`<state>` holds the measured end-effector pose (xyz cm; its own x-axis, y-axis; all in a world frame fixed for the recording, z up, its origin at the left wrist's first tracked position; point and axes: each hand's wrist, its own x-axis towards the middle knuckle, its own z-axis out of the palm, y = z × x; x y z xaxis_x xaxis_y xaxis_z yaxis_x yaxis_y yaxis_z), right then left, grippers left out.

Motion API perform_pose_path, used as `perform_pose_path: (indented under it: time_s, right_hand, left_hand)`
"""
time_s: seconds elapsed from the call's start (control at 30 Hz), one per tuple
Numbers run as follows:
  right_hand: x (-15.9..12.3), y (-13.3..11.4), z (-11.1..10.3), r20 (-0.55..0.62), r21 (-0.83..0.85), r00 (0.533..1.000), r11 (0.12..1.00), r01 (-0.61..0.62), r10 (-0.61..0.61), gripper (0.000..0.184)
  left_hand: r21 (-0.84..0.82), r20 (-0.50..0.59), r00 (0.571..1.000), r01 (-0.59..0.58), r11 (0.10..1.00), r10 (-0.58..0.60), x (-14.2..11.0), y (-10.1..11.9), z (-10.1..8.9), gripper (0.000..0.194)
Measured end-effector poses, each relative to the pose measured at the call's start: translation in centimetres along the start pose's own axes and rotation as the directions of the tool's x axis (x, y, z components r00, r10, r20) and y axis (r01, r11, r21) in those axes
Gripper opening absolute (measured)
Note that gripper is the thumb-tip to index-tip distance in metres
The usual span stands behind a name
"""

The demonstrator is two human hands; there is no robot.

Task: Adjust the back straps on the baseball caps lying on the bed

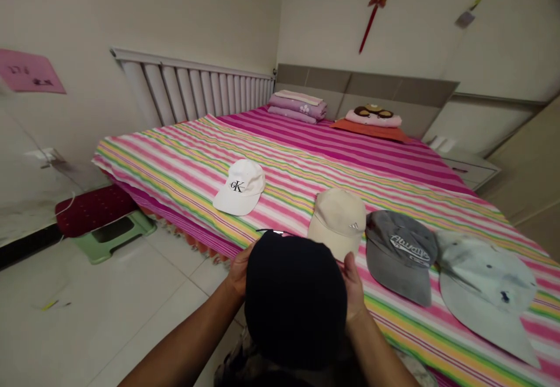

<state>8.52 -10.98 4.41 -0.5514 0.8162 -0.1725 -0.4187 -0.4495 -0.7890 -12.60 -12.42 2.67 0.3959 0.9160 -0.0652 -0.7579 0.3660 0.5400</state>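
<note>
A black cap (294, 299) is held up in front of me over the bed's near edge. My left hand (238, 270) grips its left side and my right hand (353, 285) grips its right side, fingers curled round the fabric. Beyond it on the striped bedspread (184, 159) lie a white cap (240, 187) with a black logo, a beige cap (338, 221), a grey cap (400, 256) with white lettering and a pale blue-grey cap (485, 294). The beige cap lies just behind the black one.
Folded purple bedding (298, 106) and an orange and pink pillow (373, 122) lie by the headboard. A white radiator (196, 90) runs along the left wall. A green stool with a dark red cushion (98, 218) stands on the tiled floor. A nightstand (466, 165) is at the right.
</note>
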Motion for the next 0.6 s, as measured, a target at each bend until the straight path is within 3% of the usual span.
perform_pose_path:
  time_s: [0.13, 0.27, 0.43, 0.53, 0.6]
  right_hand:
    - [-1.4, 5.2, -2.2, 0.037, 0.079, 0.989, 0.986, -0.145, 0.142, 0.057]
    - [-3.0, 8.9, -3.7, 0.057, 0.123, 0.992, 0.986, -0.115, 0.109, 0.038]
    - [-3.4, 11.2, -3.9, 0.135, 0.068, 0.983, 0.988, -0.135, 0.125, 0.041]
    - [-3.3, 13.0, -4.5, 0.151, -0.024, 0.98, 0.992, -0.126, 0.128, 0.044]
    - [-3.4, 14.0, -4.9, 0.136, -0.106, 0.981, 0.986, -0.127, 0.141, 0.042]
  left_hand:
    - [-0.167, -0.004, 1.0, 0.025, 0.986, -0.026, -0.2, -0.6, -2.2, 0.025]
    - [-0.217, 0.028, 1.0, 0.009, 0.976, -0.003, -0.8, -1.1, -4.9, 0.029]
    - [-0.15, -0.043, 0.998, -0.046, 0.988, 0.04, -3.7, -2.6, -6.6, 0.035]
    - [-0.043, -0.136, 0.99, 0.018, 0.999, -0.023, -6.5, -4.9, -6.9, 0.028]
    - [0.008, -0.178, 0.982, 0.058, 0.998, -0.056, -8.2, -6.5, -6.9, 0.033]
